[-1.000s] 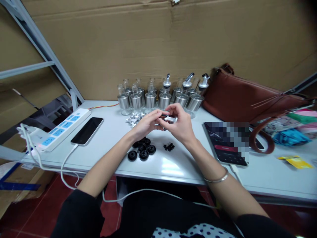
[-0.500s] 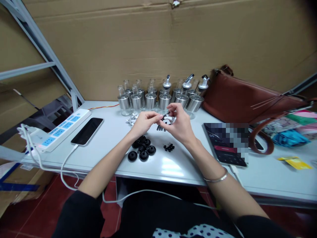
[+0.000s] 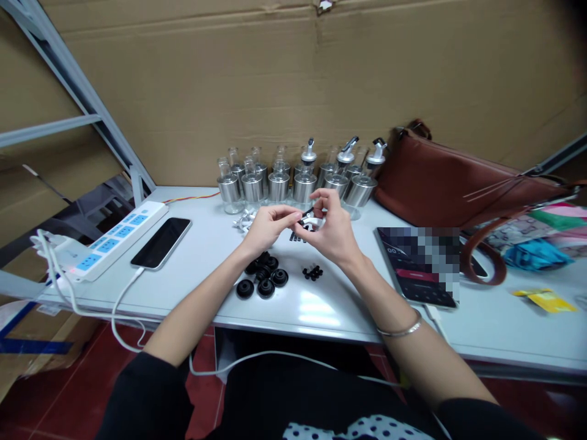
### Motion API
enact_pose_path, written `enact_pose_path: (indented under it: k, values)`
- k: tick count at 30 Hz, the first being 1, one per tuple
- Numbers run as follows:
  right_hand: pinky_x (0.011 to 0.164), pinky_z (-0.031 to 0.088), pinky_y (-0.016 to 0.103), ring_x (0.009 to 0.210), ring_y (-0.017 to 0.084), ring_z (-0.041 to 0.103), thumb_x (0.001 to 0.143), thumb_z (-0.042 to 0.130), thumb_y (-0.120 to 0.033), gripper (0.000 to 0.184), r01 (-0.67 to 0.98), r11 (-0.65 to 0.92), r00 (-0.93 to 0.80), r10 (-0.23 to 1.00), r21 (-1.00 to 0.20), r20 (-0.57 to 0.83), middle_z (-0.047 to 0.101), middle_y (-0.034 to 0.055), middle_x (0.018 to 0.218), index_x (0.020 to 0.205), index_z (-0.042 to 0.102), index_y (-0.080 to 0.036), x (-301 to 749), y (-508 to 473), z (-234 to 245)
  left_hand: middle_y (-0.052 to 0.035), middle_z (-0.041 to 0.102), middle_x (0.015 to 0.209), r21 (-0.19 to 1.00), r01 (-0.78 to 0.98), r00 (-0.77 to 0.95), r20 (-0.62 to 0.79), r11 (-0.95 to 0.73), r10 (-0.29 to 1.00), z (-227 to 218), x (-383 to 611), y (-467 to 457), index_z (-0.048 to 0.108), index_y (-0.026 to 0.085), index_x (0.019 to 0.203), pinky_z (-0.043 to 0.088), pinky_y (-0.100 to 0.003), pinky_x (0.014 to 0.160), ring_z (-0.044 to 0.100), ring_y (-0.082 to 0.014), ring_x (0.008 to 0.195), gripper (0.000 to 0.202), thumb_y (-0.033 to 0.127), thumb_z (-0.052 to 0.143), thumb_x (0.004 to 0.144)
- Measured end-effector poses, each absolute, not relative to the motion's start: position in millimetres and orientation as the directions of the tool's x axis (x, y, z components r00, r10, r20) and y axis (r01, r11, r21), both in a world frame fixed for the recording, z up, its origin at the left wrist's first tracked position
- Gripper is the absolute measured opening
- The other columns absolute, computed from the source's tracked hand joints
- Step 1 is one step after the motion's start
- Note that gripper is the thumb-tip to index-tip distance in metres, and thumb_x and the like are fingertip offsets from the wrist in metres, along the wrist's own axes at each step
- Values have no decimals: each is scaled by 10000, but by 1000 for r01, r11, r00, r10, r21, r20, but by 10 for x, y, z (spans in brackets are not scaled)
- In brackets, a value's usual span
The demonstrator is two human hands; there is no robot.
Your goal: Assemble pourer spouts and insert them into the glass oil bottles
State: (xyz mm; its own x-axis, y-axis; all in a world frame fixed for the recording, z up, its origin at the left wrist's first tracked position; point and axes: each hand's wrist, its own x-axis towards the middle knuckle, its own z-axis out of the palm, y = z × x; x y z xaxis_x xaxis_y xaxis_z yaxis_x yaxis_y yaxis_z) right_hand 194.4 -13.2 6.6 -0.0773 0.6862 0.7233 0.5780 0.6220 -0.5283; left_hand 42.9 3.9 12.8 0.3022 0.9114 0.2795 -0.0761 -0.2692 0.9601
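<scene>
Over the middle of the table, my left hand (image 3: 270,229) pinches a small, slim black part (image 3: 307,212) between thumb and fingers. My right hand (image 3: 332,231) meets it from the other side, its thumb and fingers curled about the same part; its exact kind is too small to make out. Under the hands lie several small black strips (image 3: 299,237) and silvery spout pieces (image 3: 244,221), partly covered. Nearer to me are a cluster of round black stoppers (image 3: 266,288) and a little pile of tiny black pieces (image 3: 313,272).
Several glass bottles with steel sleeves (image 3: 279,185) stand along the cardboard wall (image 3: 220,73), three topped with pourers (image 3: 347,151). At left are a power strip (image 3: 114,241) and phone (image 3: 161,243); at right, a tablet (image 3: 413,287), brown bag (image 3: 426,177) and yellow packet (image 3: 545,300).
The black part has turned slightly between my fingers, and my right fingers have shifted a little. Both arms stay in nearly the same place.
</scene>
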Motion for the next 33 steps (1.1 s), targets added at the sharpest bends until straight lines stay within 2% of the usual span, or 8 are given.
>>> enact_pose_path:
  k: [8,12,16,20,28,30,32,33]
  values:
    - [571,437,247,594,104,431,651,660,-220,502,526,655,-120,689,-543,715,374,-74,686,1063,374,-234,1956,-145,96,-16,683,739,946,-97,358,322,-308,876,116,407,47,734,168,900,467,-237,680,582,-118,696,249,335,709,717]
    - [613,493,264,670,114,510,653,650,-214,556,479,675,-130,687,-561,715,454,-34,807,1125,357,-245,1956,-154,94,-50,722,859,949,-72,385,309,-306,869,103,395,61,735,171,968,486,-270,734,614,-153,775,301,354,698,732]
    - [473,454,214,583,75,501,670,630,-191,605,431,676,-186,715,-598,674,476,6,947,1192,330,-263,1964,-173,84,-54,729,890,952,-18,421,284,-305,862,119,382,55,742,165,952,486,-292,773,626,-182,826,294,351,688,731]
    - [515,492,225,633,83,530,672,610,-157,603,381,712,-224,690,-589,689,490,22,994,1201,339,-263,1968,-182,76,-50,727,919,948,20,463,272,-317,844,161,365,29,749,170,914,480,-287,787,633,-196,864,253,335,674,736]
    - [611,521,263,687,114,581,653,607,-162,493,422,714,-181,670,-559,720,583,24,958,1110,434,-231,1927,-178,85,-57,721,918,916,114,443,300,-385,845,235,356,-20,738,151,911,474,-286,759,632,-199,853,222,296,630,782]
    - [572,504,251,604,103,567,663,611,-183,395,444,699,-150,675,-561,723,618,8,866,1039,497,-212,1918,-187,104,-55,714,949,886,138,381,365,-443,849,347,311,-127,732,172,927,471,-297,793,627,-206,907,204,295,628,802]
    - [524,476,240,508,87,526,675,603,-188,211,464,687,-118,674,-559,730,628,-11,741,881,559,-196,1915,-198,128,-42,701,955,859,114,244,462,-498,853,494,236,-274,720,216,954,472,-301,815,606,-208,972,186,305,624,823]
    - [505,460,237,480,83,509,677,597,-186,120,474,682,-101,670,-557,735,622,-17,684,793,568,-192,1915,-203,139,-41,695,932,875,69,184,461,-479,868,566,196,-345,708,234,980,480,-306,816,594,-212,995,192,321,610,838]
